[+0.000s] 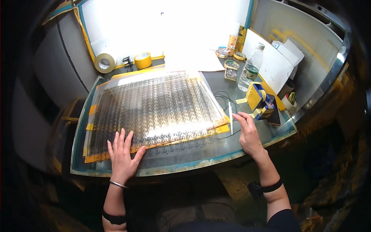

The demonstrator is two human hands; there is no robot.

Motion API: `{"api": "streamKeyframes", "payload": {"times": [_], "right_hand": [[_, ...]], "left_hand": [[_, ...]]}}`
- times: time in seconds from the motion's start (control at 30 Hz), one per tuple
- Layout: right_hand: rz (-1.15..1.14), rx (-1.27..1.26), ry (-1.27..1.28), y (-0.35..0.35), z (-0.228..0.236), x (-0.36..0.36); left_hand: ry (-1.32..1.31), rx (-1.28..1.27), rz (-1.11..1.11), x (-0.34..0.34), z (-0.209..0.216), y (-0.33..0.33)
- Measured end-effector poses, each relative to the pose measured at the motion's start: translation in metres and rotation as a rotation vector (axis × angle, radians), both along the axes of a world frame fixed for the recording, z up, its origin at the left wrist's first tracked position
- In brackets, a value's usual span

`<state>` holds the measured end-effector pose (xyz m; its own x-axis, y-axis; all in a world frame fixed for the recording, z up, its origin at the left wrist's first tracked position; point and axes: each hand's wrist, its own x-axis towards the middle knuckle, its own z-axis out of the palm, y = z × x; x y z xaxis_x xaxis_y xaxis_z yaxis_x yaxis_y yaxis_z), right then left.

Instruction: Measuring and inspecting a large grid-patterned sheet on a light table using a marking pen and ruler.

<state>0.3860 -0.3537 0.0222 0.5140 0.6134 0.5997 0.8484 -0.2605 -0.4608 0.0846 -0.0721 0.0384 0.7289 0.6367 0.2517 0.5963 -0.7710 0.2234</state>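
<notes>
A large clear film printed with rows of small dark marks lies on the glass tabletop, with yellow tape along its edges. My left hand rests flat on its near left edge, fingers spread. Right of the film, my right hand hangs near a thin white stick. Its fingers are stretched out close together, and the fingertips come right beside the stick; whether they touch it I cannot tell. Just beyond that hand stands a yellow and blue tape dispenser, a pale strip of tape sticking out.
A plastic bottle stands at the right, near a small box of bits and a spray can. Tape rolls sit at the back left. Dark cables curl beside the film. A pen cup is far right.
</notes>
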Motion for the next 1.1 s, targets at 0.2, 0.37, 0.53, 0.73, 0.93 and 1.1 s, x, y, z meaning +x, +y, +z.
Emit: {"api": "streamKeyframes", "payload": {"times": [0.2,0.37,0.53,0.73,0.93,1.1], "right_hand": [[-0.039,0.048,0.027,-0.014,-0.005,0.006],[-0.031,0.111,0.106,-0.010,-0.006,0.008],[-0.028,0.143,0.122,-0.010,-0.013,0.013],[-0.024,0.184,0.198,-0.006,-0.012,0.013],[-0.045,0.240,0.261,-0.015,-0.013,0.019],[-0.050,0.250,0.267,-0.013,-0.016,0.019]], "left_hand": [[-0.031,-0.012,-0.012,0.003,-0.005,-0.002],[-0.172,-0.013,-0.043,-0.003,-0.011,0.005],[-0.328,-0.050,-0.049,-0.029,-0.012,0.036],[-0.061,-0.018,0.148,-0.088,-0.007,0.077],[0.077,-0.112,-0.005,-0.086,0.001,0.076],[0.046,-0.075,0.065,-0.084,-0.003,0.075]]}}
